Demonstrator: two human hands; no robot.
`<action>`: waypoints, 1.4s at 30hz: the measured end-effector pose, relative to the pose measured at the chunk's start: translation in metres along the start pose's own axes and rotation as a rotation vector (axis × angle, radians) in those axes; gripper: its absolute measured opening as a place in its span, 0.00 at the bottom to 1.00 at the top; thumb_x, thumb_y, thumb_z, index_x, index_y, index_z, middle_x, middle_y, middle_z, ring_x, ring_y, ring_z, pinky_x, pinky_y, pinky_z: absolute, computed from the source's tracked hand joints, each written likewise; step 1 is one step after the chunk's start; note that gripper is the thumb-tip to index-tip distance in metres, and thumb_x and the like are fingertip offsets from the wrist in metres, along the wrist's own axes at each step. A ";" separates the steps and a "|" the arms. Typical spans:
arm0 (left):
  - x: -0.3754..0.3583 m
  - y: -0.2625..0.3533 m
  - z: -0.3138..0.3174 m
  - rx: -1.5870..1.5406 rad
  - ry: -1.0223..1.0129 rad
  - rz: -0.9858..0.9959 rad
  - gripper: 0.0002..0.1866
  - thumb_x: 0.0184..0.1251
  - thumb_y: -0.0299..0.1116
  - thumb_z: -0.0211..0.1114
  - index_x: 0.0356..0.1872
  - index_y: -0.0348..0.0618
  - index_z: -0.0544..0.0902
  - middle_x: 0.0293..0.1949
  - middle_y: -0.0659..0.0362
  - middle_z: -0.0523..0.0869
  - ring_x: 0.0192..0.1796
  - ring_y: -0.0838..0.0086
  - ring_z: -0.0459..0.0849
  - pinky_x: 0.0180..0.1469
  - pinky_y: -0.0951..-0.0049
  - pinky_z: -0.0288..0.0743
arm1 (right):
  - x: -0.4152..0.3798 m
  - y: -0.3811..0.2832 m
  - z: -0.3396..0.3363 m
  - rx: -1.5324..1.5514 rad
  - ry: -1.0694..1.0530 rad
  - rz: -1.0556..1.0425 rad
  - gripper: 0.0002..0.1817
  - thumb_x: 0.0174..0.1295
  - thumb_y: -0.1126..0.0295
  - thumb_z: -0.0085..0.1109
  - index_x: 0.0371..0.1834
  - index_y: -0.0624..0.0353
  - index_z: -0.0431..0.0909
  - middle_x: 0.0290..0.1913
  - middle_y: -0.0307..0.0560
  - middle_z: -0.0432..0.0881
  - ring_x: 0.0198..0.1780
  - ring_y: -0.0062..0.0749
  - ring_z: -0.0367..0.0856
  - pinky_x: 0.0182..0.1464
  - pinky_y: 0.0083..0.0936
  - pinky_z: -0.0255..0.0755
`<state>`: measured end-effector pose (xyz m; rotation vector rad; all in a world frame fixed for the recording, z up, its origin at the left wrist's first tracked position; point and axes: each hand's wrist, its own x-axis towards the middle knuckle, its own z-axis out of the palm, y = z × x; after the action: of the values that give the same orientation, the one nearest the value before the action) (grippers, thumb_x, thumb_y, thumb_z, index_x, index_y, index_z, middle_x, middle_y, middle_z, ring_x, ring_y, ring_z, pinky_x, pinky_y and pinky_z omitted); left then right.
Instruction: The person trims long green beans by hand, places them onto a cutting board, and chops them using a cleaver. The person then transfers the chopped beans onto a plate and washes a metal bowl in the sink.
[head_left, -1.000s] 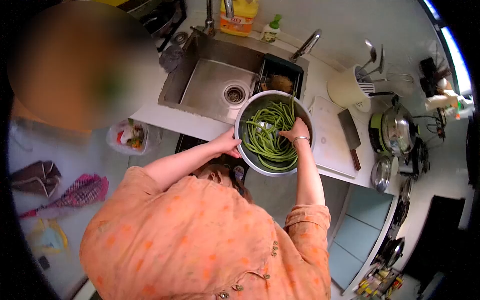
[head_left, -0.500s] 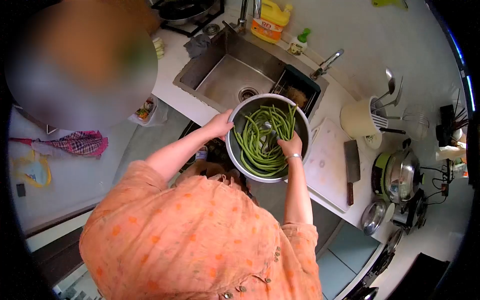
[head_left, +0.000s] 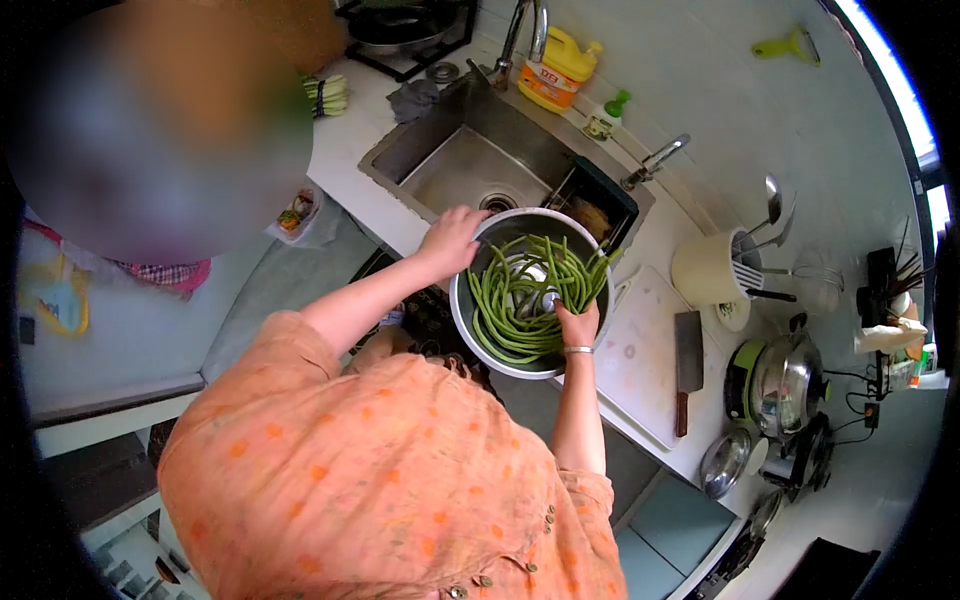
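Observation:
A grey metal basin (head_left: 487,353) is held in front of my body, partly over the near edge of the sink. Long green beans (head_left: 492,310) lie coiled in a loop inside it. At the basin's upper left rim, my left hand (head_left: 450,243) is closed on the edge, with some fingers hidden. My right hand (head_left: 577,325), with a bracelet at the wrist, reaches inside and grips a bundle of the beans on the right side. Bean ends stick up past the fingers toward the far right rim.
Behind the basin is a steel sink (head_left: 440,170) with a dark drain rack (head_left: 612,195). To the right, a cleaver (head_left: 688,350) lies on a white cutting board (head_left: 630,365). A utensil holder (head_left: 703,268) and a glass-lidded pot (head_left: 785,385) stand farther right.
The basin has shifted slightly down in view. My left hand has moved up along the rim, and the beans under my right hand have been lifted and shifted toward the right rim.

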<state>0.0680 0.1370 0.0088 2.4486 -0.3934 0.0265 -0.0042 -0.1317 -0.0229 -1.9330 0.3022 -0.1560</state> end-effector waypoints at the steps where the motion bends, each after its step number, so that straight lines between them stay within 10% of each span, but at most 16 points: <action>1: 0.006 0.005 0.000 0.039 0.114 0.189 0.26 0.53 0.30 0.62 0.56 0.43 0.69 0.47 0.49 0.74 0.51 0.57 0.73 0.52 0.62 0.68 | 0.000 0.001 0.000 0.001 -0.013 -0.004 0.22 0.42 0.73 0.67 0.44 0.63 0.75 0.41 0.45 0.81 0.41 0.29 0.79 0.46 0.24 0.70; 6: 0.043 0.039 0.011 -0.161 -0.147 0.478 0.22 0.52 0.30 0.63 0.52 0.42 0.74 0.45 0.51 0.75 0.50 0.57 0.74 0.52 0.62 0.69 | 0.000 0.005 0.008 0.016 0.001 -0.009 0.24 0.43 0.76 0.67 0.46 0.64 0.73 0.44 0.46 0.80 0.44 0.29 0.77 0.48 0.25 0.70; 14: 0.106 0.066 0.037 0.365 -0.699 0.674 0.15 0.55 0.37 0.62 0.43 0.42 0.79 0.35 0.50 0.81 0.41 0.56 0.79 0.42 0.56 0.71 | 0.021 0.048 -0.002 -0.050 -0.024 -0.078 0.30 0.43 0.74 0.65 0.52 0.71 0.69 0.52 0.53 0.76 0.51 0.38 0.74 0.56 0.30 0.65; 23: 0.109 0.049 0.050 0.580 -0.466 0.845 0.09 0.57 0.35 0.59 0.35 0.44 0.79 0.32 0.55 0.82 0.38 0.60 0.81 0.32 0.58 0.75 | 0.014 0.008 0.009 -0.132 -0.008 -0.143 0.30 0.41 0.75 0.65 0.52 0.72 0.69 0.51 0.53 0.76 0.50 0.39 0.74 0.54 0.30 0.66; 38: 0.107 -0.006 0.111 -0.172 -0.751 0.554 0.26 0.47 0.31 0.62 0.52 0.39 0.73 0.34 0.50 0.82 0.30 0.63 0.81 0.29 0.62 0.75 | 0.017 0.030 -0.011 -0.291 -0.018 -0.032 0.31 0.42 0.72 0.66 0.53 0.70 0.68 0.52 0.55 0.76 0.52 0.38 0.74 0.56 0.31 0.66; 40: 0.068 0.012 0.020 -0.466 -0.923 0.105 0.38 0.46 0.24 0.62 0.65 0.45 0.61 0.33 0.52 0.82 0.26 0.73 0.80 0.24 0.74 0.75 | 0.006 0.015 0.008 -0.150 -0.010 0.066 0.31 0.42 0.72 0.68 0.52 0.68 0.69 0.48 0.52 0.78 0.48 0.36 0.75 0.54 0.29 0.67; 42: 0.061 0.033 0.005 -0.424 -0.845 0.056 0.36 0.50 0.21 0.56 0.66 0.47 0.60 0.35 0.51 0.82 0.26 0.76 0.81 0.26 0.75 0.77 | 0.007 0.009 -0.006 -0.008 -0.034 0.065 0.29 0.41 0.76 0.68 0.50 0.66 0.70 0.45 0.46 0.79 0.45 0.30 0.76 0.50 0.24 0.68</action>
<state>0.1160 0.0930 0.0320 1.9187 -0.7350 -0.9848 -0.0004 -0.1418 -0.0292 -1.9293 0.3429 -0.0785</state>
